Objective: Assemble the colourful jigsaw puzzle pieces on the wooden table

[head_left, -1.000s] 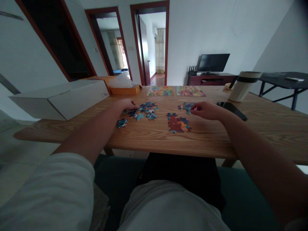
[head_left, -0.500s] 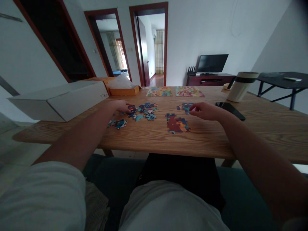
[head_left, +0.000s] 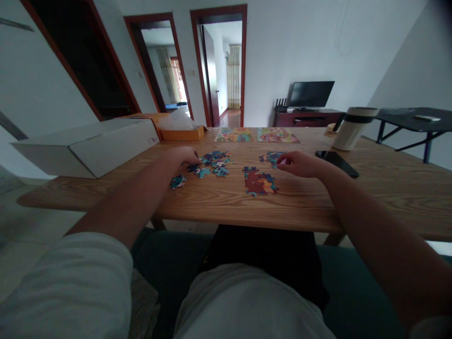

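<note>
On the left, my left hand [head_left: 184, 154] reaches down at the near-left side of a heap of loose jigsaw pieces [head_left: 216, 162]. Its fingers look bent together at the heap; whatever they grip is hidden. A few joined or overlapping pieces [head_left: 178, 181] lie in front of that hand. To the right, my right hand [head_left: 298, 164] rests with thumb and fingers curled beside a small blue puzzle section [head_left: 271, 158]. A tiny pinkish spot shows between its fingers, too small to name. Nearer me lies a larger joined puzzle section [head_left: 260, 181], brown with an orange figure.
Two colourful picture sheets [head_left: 234, 134] lie at the table's far edge. A long white box [head_left: 113, 146] and an orange box [head_left: 183, 133] with white wrapping stand left. On the right are a black phone [head_left: 338, 163] and a cream tumbler [head_left: 354, 129].
My left hand has moved a little right and toward the heap, its fingers now bent down at the pieces. My right hand has stayed nearly still.
</note>
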Motion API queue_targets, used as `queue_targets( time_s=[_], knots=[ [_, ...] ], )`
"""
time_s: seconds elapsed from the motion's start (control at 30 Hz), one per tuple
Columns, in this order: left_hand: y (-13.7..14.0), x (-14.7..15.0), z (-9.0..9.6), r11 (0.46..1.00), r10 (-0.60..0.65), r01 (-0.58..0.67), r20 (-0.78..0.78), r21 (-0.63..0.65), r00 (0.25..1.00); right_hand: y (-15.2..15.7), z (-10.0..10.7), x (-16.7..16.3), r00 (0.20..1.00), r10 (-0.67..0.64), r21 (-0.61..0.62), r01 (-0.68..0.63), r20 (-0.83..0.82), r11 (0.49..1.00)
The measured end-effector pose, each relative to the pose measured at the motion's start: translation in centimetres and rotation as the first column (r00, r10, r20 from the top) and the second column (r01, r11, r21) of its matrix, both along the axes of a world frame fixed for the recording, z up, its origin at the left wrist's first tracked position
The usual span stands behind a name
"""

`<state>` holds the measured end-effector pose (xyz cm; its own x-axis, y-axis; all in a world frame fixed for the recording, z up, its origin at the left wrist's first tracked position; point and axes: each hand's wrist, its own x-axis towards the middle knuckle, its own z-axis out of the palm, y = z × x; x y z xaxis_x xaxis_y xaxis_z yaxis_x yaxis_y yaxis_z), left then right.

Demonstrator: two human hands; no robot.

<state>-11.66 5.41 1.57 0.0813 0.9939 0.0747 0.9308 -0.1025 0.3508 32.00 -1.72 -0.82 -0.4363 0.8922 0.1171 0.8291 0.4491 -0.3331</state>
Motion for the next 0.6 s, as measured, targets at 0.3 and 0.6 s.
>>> queue_targets(
  time_s=[0.3,0.6],
  knots=[
    [0.1,1.6,0.5,0.975,0.076,-0.132,-0.29,-0.177,0.954,-0.3,0.2,-0.3,1.0,-0.018,-0.001,0.018,-0.005,1.0],
    [0.6,2.0,0.5,0.97,0.116,-0.171,-0.285,-0.174,0.951,-0.4,0.3,-0.3,1.0,-0.005,-0.004,0.005,0.005,1.0]
  ],
)
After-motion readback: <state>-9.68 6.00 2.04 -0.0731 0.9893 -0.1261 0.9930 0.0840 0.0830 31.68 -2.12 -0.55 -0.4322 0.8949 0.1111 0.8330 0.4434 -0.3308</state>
